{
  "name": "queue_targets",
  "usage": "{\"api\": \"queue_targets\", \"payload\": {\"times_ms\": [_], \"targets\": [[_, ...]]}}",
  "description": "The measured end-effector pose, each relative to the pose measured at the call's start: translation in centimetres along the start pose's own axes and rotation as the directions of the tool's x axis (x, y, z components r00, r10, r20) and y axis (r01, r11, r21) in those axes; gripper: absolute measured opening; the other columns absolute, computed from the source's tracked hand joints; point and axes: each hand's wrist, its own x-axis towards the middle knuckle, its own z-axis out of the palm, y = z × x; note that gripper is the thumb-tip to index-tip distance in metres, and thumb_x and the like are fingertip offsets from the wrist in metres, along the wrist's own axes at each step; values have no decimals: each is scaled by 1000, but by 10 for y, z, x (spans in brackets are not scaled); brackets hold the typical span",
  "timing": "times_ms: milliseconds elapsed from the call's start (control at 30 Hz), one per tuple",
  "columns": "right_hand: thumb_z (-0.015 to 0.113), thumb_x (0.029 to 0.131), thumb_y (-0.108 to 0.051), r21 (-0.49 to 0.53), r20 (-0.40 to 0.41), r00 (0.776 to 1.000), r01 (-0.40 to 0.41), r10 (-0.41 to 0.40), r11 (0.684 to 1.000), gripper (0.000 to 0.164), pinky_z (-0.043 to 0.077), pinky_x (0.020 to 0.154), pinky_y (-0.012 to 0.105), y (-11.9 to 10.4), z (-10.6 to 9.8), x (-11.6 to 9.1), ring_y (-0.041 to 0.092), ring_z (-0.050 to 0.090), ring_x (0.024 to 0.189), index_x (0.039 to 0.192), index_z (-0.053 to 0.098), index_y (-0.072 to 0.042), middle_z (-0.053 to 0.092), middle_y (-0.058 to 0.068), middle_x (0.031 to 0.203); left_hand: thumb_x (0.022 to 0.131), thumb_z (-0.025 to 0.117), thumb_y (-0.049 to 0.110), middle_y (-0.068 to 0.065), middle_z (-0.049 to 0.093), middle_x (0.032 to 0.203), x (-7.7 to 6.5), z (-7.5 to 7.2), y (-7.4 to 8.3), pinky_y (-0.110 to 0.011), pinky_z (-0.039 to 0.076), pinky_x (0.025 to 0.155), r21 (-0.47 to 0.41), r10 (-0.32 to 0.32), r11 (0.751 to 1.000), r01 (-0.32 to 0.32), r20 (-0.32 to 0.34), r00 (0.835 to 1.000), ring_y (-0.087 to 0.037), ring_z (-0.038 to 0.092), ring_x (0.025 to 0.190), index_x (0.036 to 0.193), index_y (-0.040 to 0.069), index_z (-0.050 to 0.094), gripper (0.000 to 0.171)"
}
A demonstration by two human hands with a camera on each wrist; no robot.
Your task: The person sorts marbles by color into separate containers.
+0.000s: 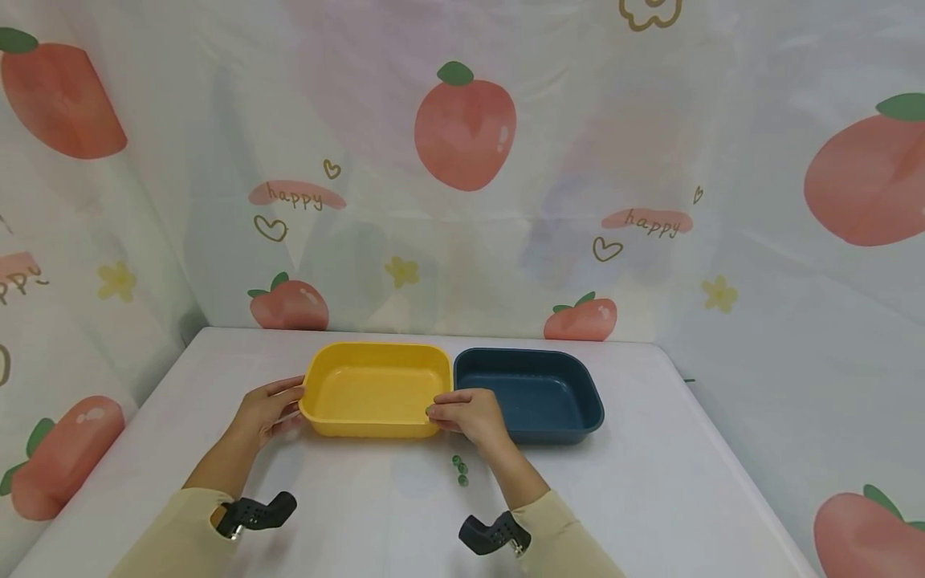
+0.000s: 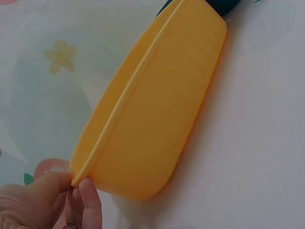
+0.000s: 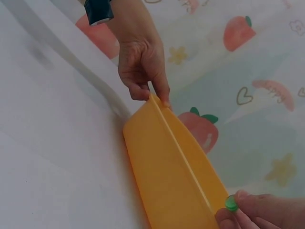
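Observation:
A yellow plastic basin (image 1: 376, 393) sits on the white table. My left hand (image 1: 263, 408) pinches its left rim between thumb and fingers, as the left wrist view shows. At the basin's front right corner, my right hand (image 1: 471, 413) pinches a small green glass bead (image 3: 231, 203), with its fingers at the rim. Several more green beads (image 1: 462, 469) lie in a short row on the table, in front of the basin and left of my right forearm. The yellow basin's visible floor holds nothing.
A dark blue basin (image 1: 538, 393) stands close against the yellow one's right side, partly behind my right hand. The white tabletop (image 1: 361, 514) ends at a printed fruit backdrop (image 1: 462, 265). Both wrists wear black camera mounts (image 1: 256, 514).

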Motion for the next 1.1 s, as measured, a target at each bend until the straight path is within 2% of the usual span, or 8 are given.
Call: {"api": "queue_targets", "payload": {"times_ms": [300, 567, 833, 1100], "targets": [[80, 80, -5, -6, -13, 1000, -10, 9, 1000, 23, 61, 72, 30, 0, 1, 1, 21, 75, 80, 100, 74, 6, 75, 15, 89, 98, 62, 24, -16, 58, 130, 0, 1, 0, -27, 59, 82, -5, 5, 1000, -5, -1, 1000, -10, 63, 85, 145, 5, 47, 53], [82, 79, -9, -15, -2, 1000, -5, 5, 1000, 27, 61, 74, 31, 1, -1, -3, 21, 75, 82, 101, 74, 5, 75, 14, 90, 100, 59, 23, -21, 49, 143, -1, 2, 1, -26, 59, 82, 8, 0, 1000, 0, -2, 1000, -17, 63, 97, 146, 6, 46, 51], [81, 80, -7, -18, -2, 1000, -16, 16, 1000, 27, 61, 77, 34, 2, -4, -9, 22, 75, 81, 102, 73, 6, 75, 15, 91, 99, 61, 25, -20, 50, 141, -1, 1, 1, -25, 59, 80, 6, 5, 1000, -5, -4, 1000, -12, 63, 90, 146, 5, 46, 53], [81, 81, -11, -41, -11, 999, -39, 38, 998, 28, 61, 79, 32, 6, -9, -16, 20, 74, 84, 103, 74, 3, 75, 13, 97, 99, 60, 25, -21, 50, 141, -1, 2, 1, -26, 59, 80, 7, -1, 1000, 1, -8, 1000, -12, 63, 89, 146, 5, 46, 53]]}}
